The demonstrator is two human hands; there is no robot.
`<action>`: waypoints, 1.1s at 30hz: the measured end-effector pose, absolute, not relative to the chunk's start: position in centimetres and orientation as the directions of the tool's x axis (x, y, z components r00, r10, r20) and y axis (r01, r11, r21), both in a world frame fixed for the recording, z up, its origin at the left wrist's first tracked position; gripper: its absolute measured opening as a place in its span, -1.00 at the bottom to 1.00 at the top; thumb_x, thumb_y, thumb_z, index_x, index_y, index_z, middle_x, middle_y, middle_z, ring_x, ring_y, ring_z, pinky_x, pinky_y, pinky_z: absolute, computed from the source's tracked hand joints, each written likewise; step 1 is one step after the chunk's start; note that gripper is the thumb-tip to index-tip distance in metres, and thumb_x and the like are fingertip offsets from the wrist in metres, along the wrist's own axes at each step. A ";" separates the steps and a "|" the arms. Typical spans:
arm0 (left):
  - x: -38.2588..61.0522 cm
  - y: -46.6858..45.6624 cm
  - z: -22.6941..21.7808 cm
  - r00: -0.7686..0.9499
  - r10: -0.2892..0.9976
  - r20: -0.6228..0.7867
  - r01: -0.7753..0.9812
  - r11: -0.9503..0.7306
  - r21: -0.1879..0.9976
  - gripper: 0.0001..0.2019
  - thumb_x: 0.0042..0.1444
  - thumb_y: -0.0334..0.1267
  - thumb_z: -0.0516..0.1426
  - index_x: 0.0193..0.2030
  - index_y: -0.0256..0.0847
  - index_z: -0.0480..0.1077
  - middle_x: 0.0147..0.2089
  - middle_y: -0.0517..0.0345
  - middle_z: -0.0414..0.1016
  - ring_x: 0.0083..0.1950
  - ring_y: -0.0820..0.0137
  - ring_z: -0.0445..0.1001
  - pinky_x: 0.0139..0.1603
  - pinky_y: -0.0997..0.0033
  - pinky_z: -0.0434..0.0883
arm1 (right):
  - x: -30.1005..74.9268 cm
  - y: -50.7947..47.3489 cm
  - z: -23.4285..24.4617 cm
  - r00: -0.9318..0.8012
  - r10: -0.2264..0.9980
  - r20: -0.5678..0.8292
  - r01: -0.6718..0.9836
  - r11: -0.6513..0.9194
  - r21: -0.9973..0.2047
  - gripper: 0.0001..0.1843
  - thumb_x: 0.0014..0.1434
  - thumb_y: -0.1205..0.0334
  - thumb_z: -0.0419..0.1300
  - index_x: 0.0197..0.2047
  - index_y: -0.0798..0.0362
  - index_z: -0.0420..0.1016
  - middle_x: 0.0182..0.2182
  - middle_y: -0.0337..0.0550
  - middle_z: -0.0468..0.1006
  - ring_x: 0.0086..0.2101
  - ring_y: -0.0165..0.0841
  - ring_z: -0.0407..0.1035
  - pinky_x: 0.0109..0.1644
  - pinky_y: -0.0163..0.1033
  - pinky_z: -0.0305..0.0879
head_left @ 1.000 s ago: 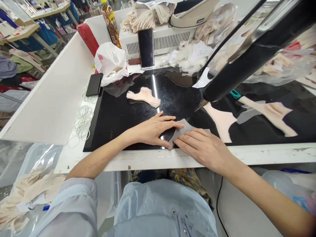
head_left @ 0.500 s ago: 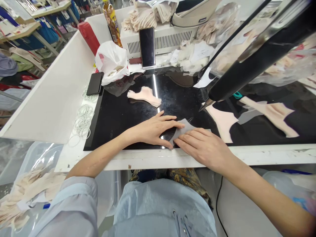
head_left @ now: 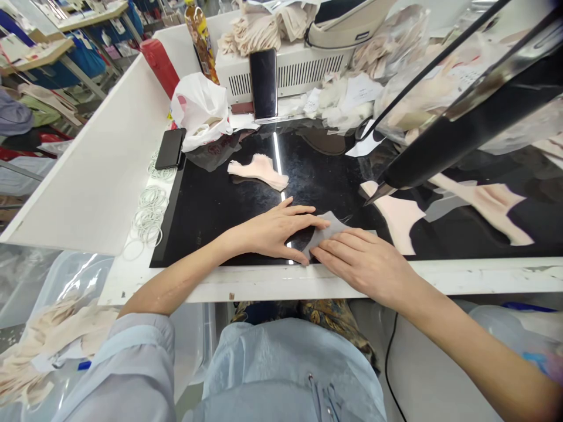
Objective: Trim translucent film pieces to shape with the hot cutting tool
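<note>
A thin, translucent grey piece of fabric (head_left: pixel 329 223) lies near the front edge of the glossy black work surface (head_left: pixel 211 223). My left hand (head_left: pixel 279 230) rests on the surface with fingers spread, its index fingertip and thumb touching the fabric's left side. Flat across the fabric's right part lies my right hand (head_left: pixel 358 258), fingers stretched out and side by side, hiding some of it. Beyond my left hand is a small stack of pale pink cut fabric pieces (head_left: pixel 259 170). To the right of my right hand sits another pale pink cut piece (head_left: pixel 398 217).
A black pole-like arm with a pointed metal tip (head_left: pixel 440 140) slants over the right side. More beige fabric (head_left: pixel 492 202) lies right. Left are white elastic rings (head_left: pixel 149 217), a black phone (head_left: pixel 170 149) and a white plastic bag (head_left: pixel 200 108); another phone (head_left: pixel 264 82) stands at the back.
The black slanted arm with the pointed tip has shifted slightly right and down in view. Both hands and the grey fabric stay in place.
</note>
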State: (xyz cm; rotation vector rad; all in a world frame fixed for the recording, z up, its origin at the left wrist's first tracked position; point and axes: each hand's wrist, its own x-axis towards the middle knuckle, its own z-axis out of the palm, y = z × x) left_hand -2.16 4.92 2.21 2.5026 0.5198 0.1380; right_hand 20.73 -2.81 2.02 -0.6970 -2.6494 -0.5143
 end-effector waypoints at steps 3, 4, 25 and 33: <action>-2.1 4.9 2.2 0.919 0.394 -0.012 0.332 -0.756 0.564 -0.34 0.24 -0.04 0.24 0.41 -0.09 0.16 0.43 0.00 0.29 0.55 0.14 0.02 0.54 -0.14 -0.30 | 20.8 -2.8 2.1 -0.819 0.396 0.415 0.523 0.814 0.255 -0.72 0.36 0.51 0.02 -0.13 0.15 0.57 -0.34 -0.13 0.65 -0.26 -0.31 0.47 -0.08 -0.16 0.33; -2.1 5.0 2.1 0.919 0.395 -0.011 0.331 -0.755 0.566 -0.34 0.23 -0.04 0.24 0.41 -0.09 0.16 0.43 0.01 0.29 0.55 0.13 0.02 0.54 -0.14 -0.31 | 20.8 -2.7 2.1 -0.819 0.396 0.415 0.523 0.813 0.255 -0.72 0.36 0.51 0.03 -0.13 0.16 0.57 -0.34 -0.12 0.65 -0.26 -0.31 0.47 -0.08 -0.16 0.33; -2.2 4.9 2.2 0.920 0.392 -0.010 0.333 -0.769 0.546 -0.34 0.25 -0.04 0.22 0.42 -0.12 0.14 0.43 0.02 0.29 0.55 0.16 0.02 0.55 -0.10 -0.30 | 20.9 -2.7 1.7 -0.814 0.395 0.426 0.526 0.813 0.249 -0.73 0.38 0.48 0.00 -0.15 0.11 0.52 -0.33 -0.18 0.66 -0.29 -0.35 0.47 -0.13 -0.17 0.28; -2.2 5.0 2.0 0.918 0.396 -0.009 0.333 -0.758 0.560 -0.33 0.23 -0.03 0.23 0.43 -0.08 0.15 0.44 0.02 0.28 0.55 0.14 0.02 0.54 -0.14 -0.31 | 21.5 -2.8 1.3 -0.822 0.392 0.413 0.508 0.833 0.221 -0.77 0.36 0.49 0.05 -0.07 0.09 0.49 -0.25 -0.17 0.66 -0.22 -0.34 0.48 -0.11 -0.15 0.31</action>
